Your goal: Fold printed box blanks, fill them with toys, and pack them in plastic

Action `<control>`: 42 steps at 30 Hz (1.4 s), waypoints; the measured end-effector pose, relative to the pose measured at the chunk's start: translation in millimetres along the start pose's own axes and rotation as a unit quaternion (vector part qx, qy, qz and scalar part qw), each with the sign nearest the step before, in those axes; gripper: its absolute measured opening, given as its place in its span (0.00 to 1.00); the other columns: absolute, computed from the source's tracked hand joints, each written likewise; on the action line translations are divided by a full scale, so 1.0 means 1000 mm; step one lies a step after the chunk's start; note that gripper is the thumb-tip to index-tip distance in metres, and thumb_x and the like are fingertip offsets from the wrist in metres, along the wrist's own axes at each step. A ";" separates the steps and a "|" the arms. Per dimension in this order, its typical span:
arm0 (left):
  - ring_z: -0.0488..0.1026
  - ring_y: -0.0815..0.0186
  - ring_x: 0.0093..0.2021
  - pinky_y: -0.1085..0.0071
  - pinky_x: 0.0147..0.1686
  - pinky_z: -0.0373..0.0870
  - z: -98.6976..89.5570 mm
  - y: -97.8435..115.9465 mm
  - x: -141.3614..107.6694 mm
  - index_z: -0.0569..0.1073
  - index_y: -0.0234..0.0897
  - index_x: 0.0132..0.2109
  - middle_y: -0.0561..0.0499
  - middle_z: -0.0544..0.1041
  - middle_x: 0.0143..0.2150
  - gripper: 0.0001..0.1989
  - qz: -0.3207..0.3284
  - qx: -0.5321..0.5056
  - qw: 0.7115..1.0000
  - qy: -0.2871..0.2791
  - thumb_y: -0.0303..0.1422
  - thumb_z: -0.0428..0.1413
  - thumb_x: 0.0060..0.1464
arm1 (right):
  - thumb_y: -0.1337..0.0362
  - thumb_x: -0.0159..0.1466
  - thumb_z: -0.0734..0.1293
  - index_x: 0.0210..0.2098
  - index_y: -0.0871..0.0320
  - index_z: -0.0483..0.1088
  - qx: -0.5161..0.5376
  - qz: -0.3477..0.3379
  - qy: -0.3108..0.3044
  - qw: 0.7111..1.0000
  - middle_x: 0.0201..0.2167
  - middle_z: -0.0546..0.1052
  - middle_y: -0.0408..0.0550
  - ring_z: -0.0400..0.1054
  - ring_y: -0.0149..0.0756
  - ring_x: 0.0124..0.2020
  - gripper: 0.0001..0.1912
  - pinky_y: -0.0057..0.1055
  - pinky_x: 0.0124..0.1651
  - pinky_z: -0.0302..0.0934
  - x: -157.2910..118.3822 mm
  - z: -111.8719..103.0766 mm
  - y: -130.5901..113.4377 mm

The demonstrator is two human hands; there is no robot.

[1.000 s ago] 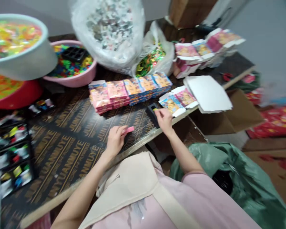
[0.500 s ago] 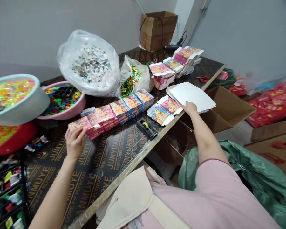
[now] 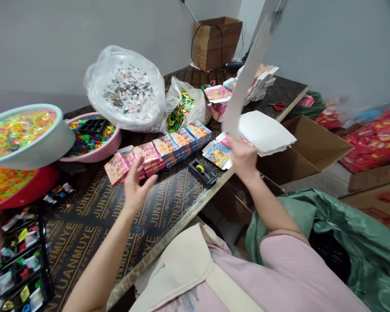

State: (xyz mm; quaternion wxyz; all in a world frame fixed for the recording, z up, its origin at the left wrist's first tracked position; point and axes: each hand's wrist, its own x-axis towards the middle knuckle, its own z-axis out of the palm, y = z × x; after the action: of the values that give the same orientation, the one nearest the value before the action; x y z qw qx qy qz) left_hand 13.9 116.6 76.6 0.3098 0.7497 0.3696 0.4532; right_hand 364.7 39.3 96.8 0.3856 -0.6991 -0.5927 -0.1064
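Observation:
My right hand (image 3: 243, 158) grips the lower end of a white sheet (image 3: 243, 91), which stands up edge-on and is blurred. Beside it lies a stack of white sheets (image 3: 266, 132) at the table's edge. My left hand (image 3: 138, 184) is open, fingers spread, just in front of the pink end of a row of small printed boxes (image 3: 164, 147). Flat printed cartons (image 3: 218, 154) lie partly behind my right hand. A black tape dispenser (image 3: 202, 173) with yellow tape rests between my hands, nearer the right one.
Tubs of colourful pieces (image 3: 66, 138) and a filled plastic bag (image 3: 126, 89) stand at the left and back. Flat cartons are stacked (image 3: 263, 82) behind, near red scissors (image 3: 277, 105). An open cardboard box (image 3: 308, 147) and a green sack (image 3: 360, 229) are at the right.
My right hand has lifted a white sheet off the stack and moved left with it. My left hand has left the boxes, moved right, and spread its fingers.

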 end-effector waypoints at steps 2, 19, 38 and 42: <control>0.69 0.51 0.64 0.56 0.59 0.70 0.027 0.029 0.002 0.54 0.45 0.71 0.39 0.67 0.66 0.45 -0.013 -0.110 0.993 -0.028 0.54 0.61 0.52 | 0.67 0.71 0.57 0.56 0.53 0.74 0.074 -0.134 -0.064 0.986 0.45 0.81 0.55 0.74 0.44 0.47 0.20 0.39 0.47 0.65 -0.019 0.018 -0.062; 0.80 0.58 0.42 0.65 0.43 0.77 -0.109 0.037 -0.188 0.77 0.41 0.48 0.49 0.83 0.39 0.25 -0.317 -0.182 0.832 0.418 0.44 0.65 0.41 | 0.41 0.63 0.65 0.26 0.57 0.72 0.495 0.016 -0.327 0.805 0.26 0.72 0.45 0.65 0.37 0.30 0.25 0.33 0.35 0.63 -0.057 0.124 -0.186; 0.77 0.48 0.49 0.59 0.49 0.70 -0.097 -0.071 -0.222 0.76 0.33 0.46 0.37 0.79 0.42 0.15 -0.509 0.301 0.788 0.171 0.39 0.58 0.56 | 0.57 0.70 0.61 0.59 0.68 0.68 0.031 -0.227 -0.524 0.820 0.42 0.79 0.69 0.75 0.53 0.47 0.24 0.44 0.49 0.68 -0.165 0.218 -0.265; 0.75 0.55 0.46 0.59 0.51 0.70 -0.119 -0.098 -0.229 0.73 0.37 0.35 0.43 0.75 0.41 0.05 -0.425 0.186 0.814 0.349 0.33 0.60 0.50 | 0.51 0.67 0.63 0.57 0.61 0.70 0.256 -0.106 -0.433 0.858 0.52 0.75 0.64 0.71 0.51 0.54 0.25 0.46 0.56 0.65 -0.146 0.267 -0.254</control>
State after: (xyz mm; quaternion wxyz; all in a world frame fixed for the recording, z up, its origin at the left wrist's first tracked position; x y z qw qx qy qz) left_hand -193.1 -6.5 -57.4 0.1764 0.3525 0.8122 0.4300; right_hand 10.7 107.4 -68.1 0.2420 -0.4842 -0.7764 0.3229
